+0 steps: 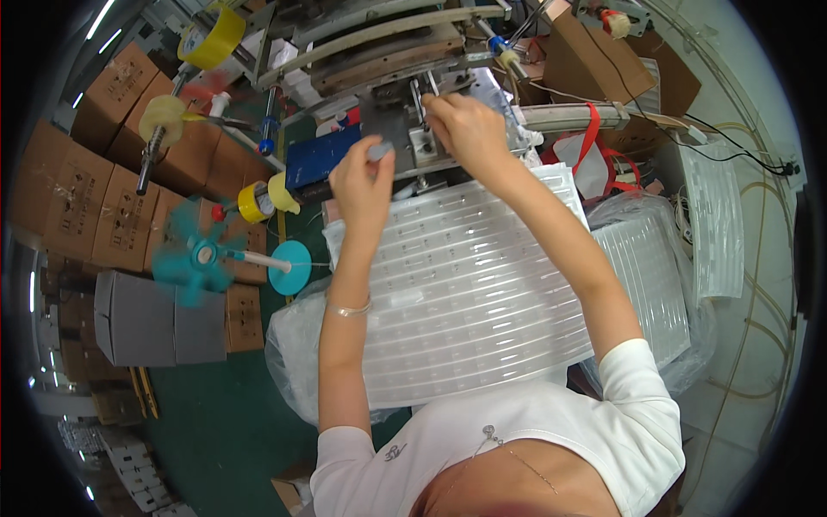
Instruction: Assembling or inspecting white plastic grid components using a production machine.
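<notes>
Stacked cartons (79,207) and a metal machine (388,53) show a workshop.

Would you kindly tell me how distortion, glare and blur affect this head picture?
Head view: fisheye distortion bends straight edges toward the dark rim; head view: glare streaks the ribbed plastic sheet; head view: motion blur smears the teal fan, while the left hand looks crisper.

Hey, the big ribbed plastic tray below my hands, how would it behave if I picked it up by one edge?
The tray looks thin-walled, so it's probably light for its size. Being so wide, it may sag or flex from one edge, though the long ridges likely stiffen it along their length. Its glossy shine suggests it could be slippery.
</notes>
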Demonstrator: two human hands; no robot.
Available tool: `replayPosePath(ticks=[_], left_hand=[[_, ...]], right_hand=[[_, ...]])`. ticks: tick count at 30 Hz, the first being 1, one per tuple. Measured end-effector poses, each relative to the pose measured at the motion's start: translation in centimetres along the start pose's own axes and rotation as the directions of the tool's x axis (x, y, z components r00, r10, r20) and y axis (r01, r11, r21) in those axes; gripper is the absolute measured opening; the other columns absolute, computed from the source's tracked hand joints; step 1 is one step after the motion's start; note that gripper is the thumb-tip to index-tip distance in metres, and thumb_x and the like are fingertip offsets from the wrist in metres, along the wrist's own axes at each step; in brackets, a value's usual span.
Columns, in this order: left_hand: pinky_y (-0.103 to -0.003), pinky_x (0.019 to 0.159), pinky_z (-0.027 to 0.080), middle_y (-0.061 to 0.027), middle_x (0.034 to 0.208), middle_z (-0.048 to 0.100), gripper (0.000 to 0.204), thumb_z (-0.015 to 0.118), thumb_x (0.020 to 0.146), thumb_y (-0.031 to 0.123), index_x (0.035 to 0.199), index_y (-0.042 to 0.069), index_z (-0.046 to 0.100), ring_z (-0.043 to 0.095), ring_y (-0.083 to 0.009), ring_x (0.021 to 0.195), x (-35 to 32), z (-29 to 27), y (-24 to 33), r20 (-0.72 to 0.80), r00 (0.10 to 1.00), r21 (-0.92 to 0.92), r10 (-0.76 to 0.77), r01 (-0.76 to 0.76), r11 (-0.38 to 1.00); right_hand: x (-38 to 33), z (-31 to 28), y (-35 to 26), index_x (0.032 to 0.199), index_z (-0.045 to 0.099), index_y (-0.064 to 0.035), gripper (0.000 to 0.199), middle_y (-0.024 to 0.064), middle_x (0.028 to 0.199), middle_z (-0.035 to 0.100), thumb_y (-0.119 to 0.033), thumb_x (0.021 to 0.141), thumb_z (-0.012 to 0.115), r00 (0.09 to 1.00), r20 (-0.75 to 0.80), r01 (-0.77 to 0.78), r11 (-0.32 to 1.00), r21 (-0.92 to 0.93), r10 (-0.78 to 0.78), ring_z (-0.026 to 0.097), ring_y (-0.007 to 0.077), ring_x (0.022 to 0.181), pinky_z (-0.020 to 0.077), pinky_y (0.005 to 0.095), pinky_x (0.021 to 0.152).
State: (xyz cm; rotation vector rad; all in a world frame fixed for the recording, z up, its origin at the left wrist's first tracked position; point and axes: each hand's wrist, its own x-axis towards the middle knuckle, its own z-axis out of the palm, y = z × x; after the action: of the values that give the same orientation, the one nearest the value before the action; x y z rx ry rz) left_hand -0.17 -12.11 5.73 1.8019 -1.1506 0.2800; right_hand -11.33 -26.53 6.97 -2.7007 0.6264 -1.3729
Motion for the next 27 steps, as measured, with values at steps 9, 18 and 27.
replayPosePath(ticks=[9,18,27], left_hand=[[-0.024,0.061,0.045,-0.0041,0.083,0.059,0.006,0.049,0.082,0.002,0.086,0.005,0.052,0.053,-0.0113,0.066,-16.2,-15.2,-13.3,-0.051,0.792,-0.399,-0.608,0.542,0.74],[-0.023,0.065,0.046,-0.0058,0.092,0.065,0.03,0.06,0.081,0.005,0.111,0.001,0.06,0.059,-0.011,0.077,-25.3,-13.3,-11.0,0.437,0.446,-0.146,-0.781,0.892,0.427],[-0.022,0.073,0.046,-0.007,0.095,0.065,0.034,0.064,0.075,0.001,0.108,-0.005,0.061,0.059,-0.0119,0.08,-22.6,-12.1,-11.9,0.572,0.404,-0.051,-0.714,0.886,0.461]], right_hand=[[0.8,2.2,2.7,0.111,0.061,-0.0133,0.031,0.0111,0.1,0.063,-0.032,0.086,0.059,0.964,0.209,-0.186,0.977,0.101,0.162,0.059,0.0294,0.095,0.0482,0.0368,0.079],[-7.3,-1.0,-0.5,0.117,0.056,-0.0059,0.034,0.0127,0.112,0.058,-0.019,0.085,0.061,0.913,0.194,-0.409,0.8,0.44,0.36,0.059,0.0288,0.097,0.0488,0.0355,0.079],[-15.8,-1.5,-6.9,0.103,0.061,-0.0144,0.03,0.0057,0.088,0.057,-0.004,0.075,0.057,0.631,0.607,0.25,0.867,0.431,-0.484,0.06,0.0202,0.079,0.0523,0.0311,0.06]])
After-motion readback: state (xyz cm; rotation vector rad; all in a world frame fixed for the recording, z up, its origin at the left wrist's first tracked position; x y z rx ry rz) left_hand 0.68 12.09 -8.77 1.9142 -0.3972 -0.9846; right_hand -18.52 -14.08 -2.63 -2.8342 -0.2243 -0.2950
